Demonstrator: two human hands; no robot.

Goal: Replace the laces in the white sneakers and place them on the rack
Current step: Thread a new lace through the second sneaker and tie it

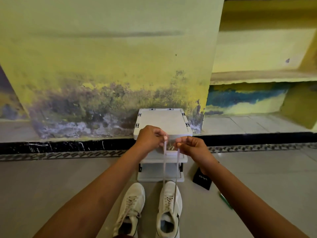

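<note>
Pinching the two ends of a pale flat fabric lace (pixel 165 162), left hand (pixel 151 137) and right hand (pixel 190 145) closed on it, raised above the right-side white mesh sneaker (pixel 169 208); lace judged limp, light, best gripped near tips; white plastic rack (pixel 163 121) just beyond.

Pretty dim, flat light, yellowish cast. Soft all over, smeared worst on the wall (pixel 103 57) above the rack (pixel 162 121). Heavy wide-angle bend toward the edges. Small glare spot on floor (pixel 217 152) right of it.
</note>
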